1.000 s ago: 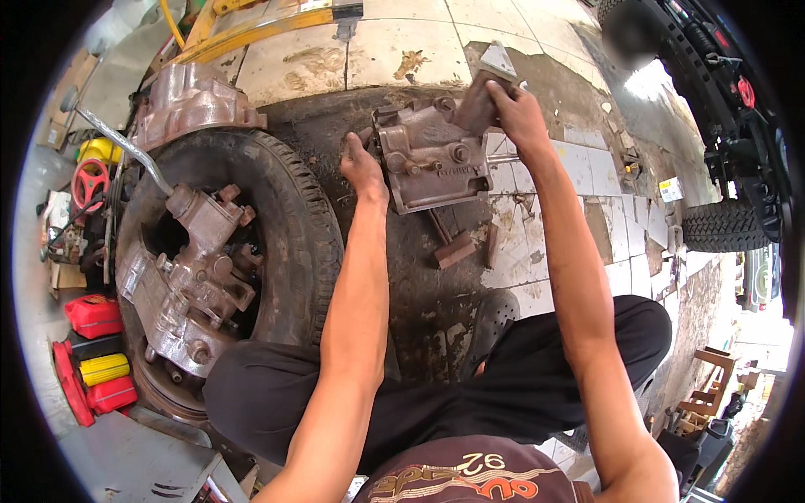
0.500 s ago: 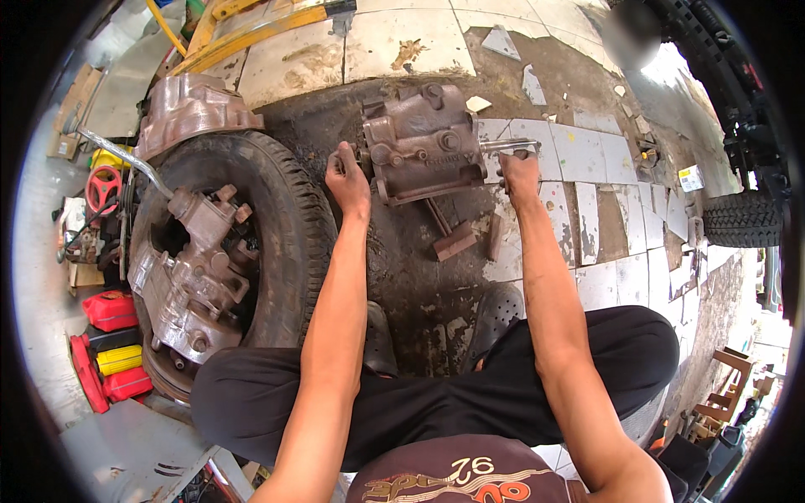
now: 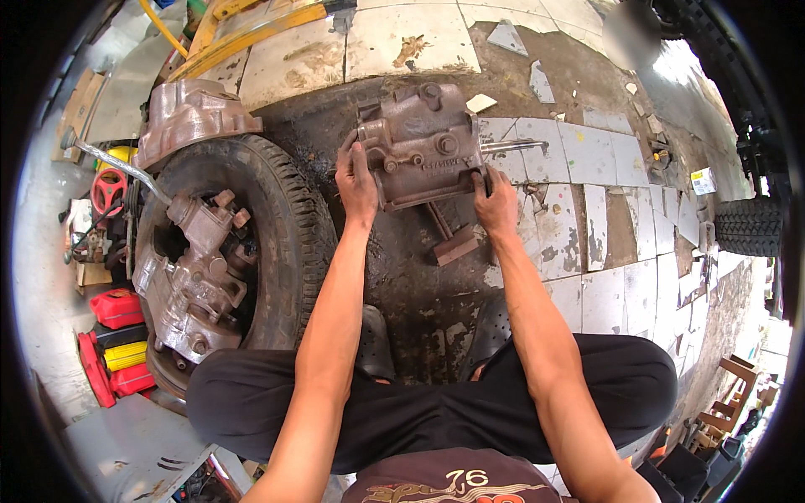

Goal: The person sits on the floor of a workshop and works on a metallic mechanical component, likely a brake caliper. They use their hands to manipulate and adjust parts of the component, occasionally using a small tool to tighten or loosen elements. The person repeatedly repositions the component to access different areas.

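A brown-grey metal gearbox housing point(image 3: 428, 151) lies on the dark, oily floor in front of me, its open-looking lower edge turned toward me. A bright shaft point(image 3: 513, 146) sticks out of its right end. My left hand point(image 3: 358, 180) is closed on the housing's left end, the fingers partly hidden behind it. At the lower right corner, my right hand point(image 3: 496, 199) grips the housing's edge, just below the shaft. A hammer point(image 3: 454, 243) with a rusty block head lies between my feet and the housing, its handle running under the housing.
To the left, a tyre point(image 3: 289, 218) lies flat with another gearbox assembly point(image 3: 197, 285) and its long lever inside. A bell-shaped casing point(image 3: 189, 121) rests at the tyre's far edge. Broken floor tiles point(image 3: 562, 218) spread to the right. A yellow metal frame point(image 3: 251, 40) stands at the far left.
My right hand has left the shaft and moved down and left to the housing's corner. My left hand has shifted slightly right, onto the housing's left end.
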Motion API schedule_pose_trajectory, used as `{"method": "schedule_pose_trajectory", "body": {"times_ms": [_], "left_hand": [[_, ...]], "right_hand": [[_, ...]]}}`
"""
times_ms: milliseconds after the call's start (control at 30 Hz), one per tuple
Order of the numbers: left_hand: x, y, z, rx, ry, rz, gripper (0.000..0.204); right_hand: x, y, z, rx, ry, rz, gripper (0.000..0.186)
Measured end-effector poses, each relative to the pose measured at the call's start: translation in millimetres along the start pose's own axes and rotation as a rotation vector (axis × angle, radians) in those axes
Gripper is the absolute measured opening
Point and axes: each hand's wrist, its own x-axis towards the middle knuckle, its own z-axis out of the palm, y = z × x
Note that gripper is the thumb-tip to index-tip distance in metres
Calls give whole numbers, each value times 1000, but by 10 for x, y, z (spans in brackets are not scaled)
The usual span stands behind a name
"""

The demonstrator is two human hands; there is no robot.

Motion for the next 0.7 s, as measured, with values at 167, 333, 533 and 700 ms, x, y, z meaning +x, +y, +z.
{"method": "schedule_pose_trajectory", "body": {"times_ms": [167, 333, 533, 700], "left_hand": [[-15, 54, 4, 74, -20, -32, 43], [35, -30, -18, 98, -26, 57, 43], [-17, -2, 53, 83, 25, -45, 36], [1, -54, 167, 142, 96, 18, 35]], "right_hand": [[-2, -28, 45, -17, 47, -39, 31], [62, -66, 37, -6, 39, -69, 27], [153, -43, 50, -12, 28, -90, 23], [288, -41, 38, -28, 18, -82, 22]]}}
